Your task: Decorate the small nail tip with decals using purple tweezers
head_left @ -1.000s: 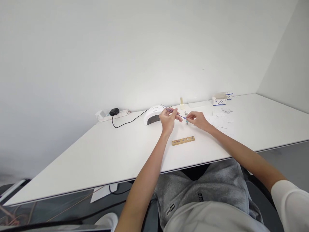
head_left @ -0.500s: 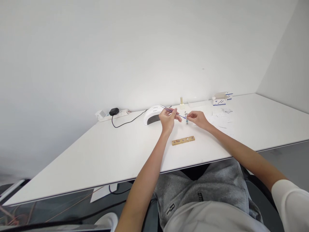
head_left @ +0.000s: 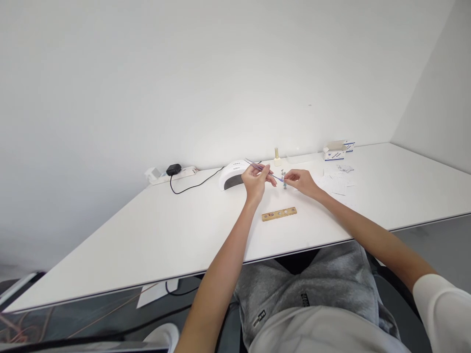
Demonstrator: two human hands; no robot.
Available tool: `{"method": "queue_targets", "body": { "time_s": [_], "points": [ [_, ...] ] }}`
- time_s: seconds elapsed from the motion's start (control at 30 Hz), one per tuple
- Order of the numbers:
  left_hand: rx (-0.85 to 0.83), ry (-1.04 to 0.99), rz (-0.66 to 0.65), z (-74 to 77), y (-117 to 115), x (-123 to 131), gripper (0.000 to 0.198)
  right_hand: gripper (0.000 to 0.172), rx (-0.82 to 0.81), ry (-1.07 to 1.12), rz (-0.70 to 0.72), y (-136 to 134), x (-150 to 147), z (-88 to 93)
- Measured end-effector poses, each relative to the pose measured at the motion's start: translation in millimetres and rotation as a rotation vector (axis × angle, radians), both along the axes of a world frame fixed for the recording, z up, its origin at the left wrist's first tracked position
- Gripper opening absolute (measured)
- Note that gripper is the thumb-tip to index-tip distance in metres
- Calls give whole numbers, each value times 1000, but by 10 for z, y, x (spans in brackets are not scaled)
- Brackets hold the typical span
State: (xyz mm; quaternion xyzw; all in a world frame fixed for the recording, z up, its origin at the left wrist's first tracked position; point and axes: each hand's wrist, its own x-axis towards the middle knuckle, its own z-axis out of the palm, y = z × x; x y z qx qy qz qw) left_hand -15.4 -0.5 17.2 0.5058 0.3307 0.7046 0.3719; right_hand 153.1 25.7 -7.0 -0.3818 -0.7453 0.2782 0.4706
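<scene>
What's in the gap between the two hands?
Head view: the tip of the thin purple tool held by the left hand, and a tiny upright thing by the right hand, too small to identify.

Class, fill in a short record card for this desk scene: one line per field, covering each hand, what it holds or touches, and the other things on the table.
Left hand: pinches a thin purple tool, tip by a small upright holder
Right hand: fingertips at the holder; grip too small to tell
In front of hands: wooden strip with round coloured spots, flat on the table
Behind left hand: white dome lamp, cabled to a power strip
Far right: small boxes, paper sheets
Back edge: small bottle
</scene>
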Motion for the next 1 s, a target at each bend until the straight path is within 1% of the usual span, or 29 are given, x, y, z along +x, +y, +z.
{"method": "queue_targets", "body": {
  "time_s": [0.23, 0.57, 0.8, 1.0],
  "points": [
    [13, 26, 17, -12, 3, 0, 34, 11, -5, -15, 22, -5, -3, 10],
    [15, 40, 44, -18, 21, -5, 34, 12, -3, -27, 17, 23, 17, -6],
    [35, 28, 30, -5, -4, -4, 33, 13, -30, -29, 19, 36, 16, -32],
    [36, 47, 16, -5, -16, 20, 34, 12, -47, -26, 34, 12, 9, -5]
  ]
}}
